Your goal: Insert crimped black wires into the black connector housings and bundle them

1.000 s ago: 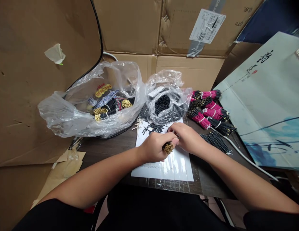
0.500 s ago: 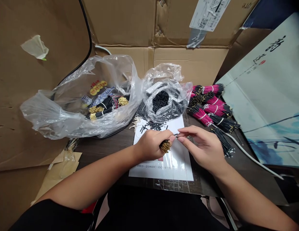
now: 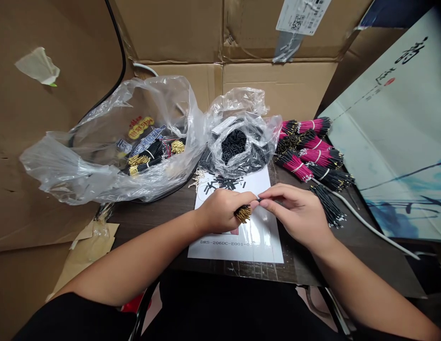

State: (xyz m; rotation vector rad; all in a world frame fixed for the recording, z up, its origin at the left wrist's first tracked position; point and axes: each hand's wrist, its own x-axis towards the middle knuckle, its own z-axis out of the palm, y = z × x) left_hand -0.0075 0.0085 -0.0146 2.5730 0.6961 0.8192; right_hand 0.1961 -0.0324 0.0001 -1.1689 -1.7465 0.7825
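Observation:
My left hand is closed round a bundle of wires whose gold-coloured terminal ends stick out below the thumb. Between the tips of both hands is a small black tube piece, partly hidden by the fingers. My right hand pinches it with thumb and forefinger, almost touching my left fingertips. Under the hands lies a printed white sheet. Several loose black tube pieces are scattered at its top, in front of an open clear bag full of the same pieces.
A large clear plastic bag with banded wire bundles stands at left. On the right are banded pink and black wire bundles, loose black wires and a white cable. Cardboard walls enclose the back and left.
My right fingertips have moved slightly left, closer to my left fingertips, with the small black tube piece between them. The whole view has shifted a little.

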